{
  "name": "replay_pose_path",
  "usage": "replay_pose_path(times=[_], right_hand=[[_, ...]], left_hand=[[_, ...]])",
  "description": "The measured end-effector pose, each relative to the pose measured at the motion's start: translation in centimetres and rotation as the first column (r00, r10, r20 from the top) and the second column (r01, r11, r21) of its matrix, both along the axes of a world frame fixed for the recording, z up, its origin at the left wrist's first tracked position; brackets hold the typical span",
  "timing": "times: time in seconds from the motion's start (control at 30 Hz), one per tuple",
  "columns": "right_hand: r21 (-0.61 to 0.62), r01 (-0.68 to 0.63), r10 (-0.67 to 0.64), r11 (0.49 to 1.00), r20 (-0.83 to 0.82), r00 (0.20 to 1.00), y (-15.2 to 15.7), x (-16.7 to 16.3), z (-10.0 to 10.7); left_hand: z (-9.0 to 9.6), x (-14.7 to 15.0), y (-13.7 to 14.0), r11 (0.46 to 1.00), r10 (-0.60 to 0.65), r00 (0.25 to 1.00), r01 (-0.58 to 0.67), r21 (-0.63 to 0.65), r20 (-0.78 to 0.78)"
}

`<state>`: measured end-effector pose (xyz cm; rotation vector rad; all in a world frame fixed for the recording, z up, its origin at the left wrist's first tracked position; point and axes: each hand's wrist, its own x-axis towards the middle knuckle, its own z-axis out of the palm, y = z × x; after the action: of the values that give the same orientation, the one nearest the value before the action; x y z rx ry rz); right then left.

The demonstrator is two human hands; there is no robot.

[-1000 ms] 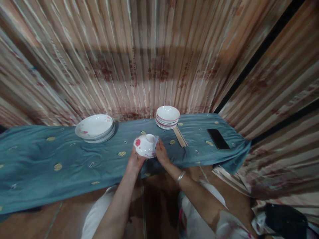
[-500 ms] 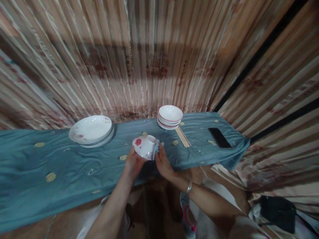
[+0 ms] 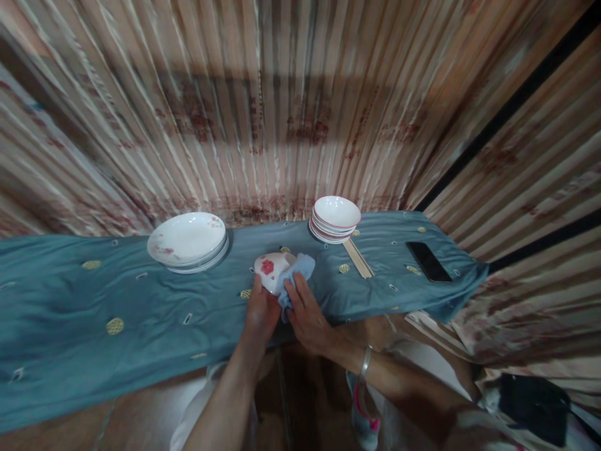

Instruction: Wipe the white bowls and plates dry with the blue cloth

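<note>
A white bowl (image 3: pixel 267 269) with red flowers is tipped on its side above the front part of the table. My left hand (image 3: pixel 261 308) grips it from below and the left. In my right hand (image 3: pixel 307 316) is a light blue cloth (image 3: pixel 297 277), pressed against the bowl's outside near its foot. The cloth hides the right part of the bowl. Fingers of my right hand lie bent over the cloth. A silver bracelet (image 3: pixel 365 362) circles the right wrist.
A stack of white plates (image 3: pixel 188 241) stands left on the blue tablecloth (image 3: pixel 154 338). Red-rimmed bowls (image 3: pixel 336 216) are stacked at the back, with wooden chopsticks (image 3: pixel 359 259) beside them. A black phone (image 3: pixel 428 261) lies to the right. A pleated curtain (image 3: pixel 291 125) hangs behind.
The cloth has come round from the bowl's right edge onto its outer side, with my right hand over it. The whole view has shifted slightly.
</note>
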<state>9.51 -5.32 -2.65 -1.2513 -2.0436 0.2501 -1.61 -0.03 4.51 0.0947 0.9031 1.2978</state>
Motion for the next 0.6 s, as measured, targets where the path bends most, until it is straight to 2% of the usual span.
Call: replay_pose_path(times=[0.1, 0.3, 0.5, 0.6], right_hand=[[0.053, -0.062, 0.057, 0.997, 0.091, 0.994, 0.6, -0.1, 1.2], [0.062, -0.05, 0.037, 0.997, 0.198, 0.979, 1.9, -0.4, 3.2], [0.084, -0.019, -0.005, 0.996, 0.28, 0.96, 3.4, -1.1, 4.9], [0.098, 0.002, -0.031, 0.995, 0.287, 0.958, 4.1, -1.5, 5.6]], left_hand=[[-0.6, -0.3, -0.3, 1.0, -0.003, 1.0, 0.003, -0.016, 0.028], [-1.2, -0.2, -0.7, 1.0, -0.012, 0.999, 0.011, 0.028, 0.03], [-0.7, 0.7, -1.3, 0.998, 0.047, 0.998, -0.048, 0.038, 0.037], [-0.4, 0.9, -1.6, 0.997, 0.034, 0.997, -0.038, 0.066, 0.069]])
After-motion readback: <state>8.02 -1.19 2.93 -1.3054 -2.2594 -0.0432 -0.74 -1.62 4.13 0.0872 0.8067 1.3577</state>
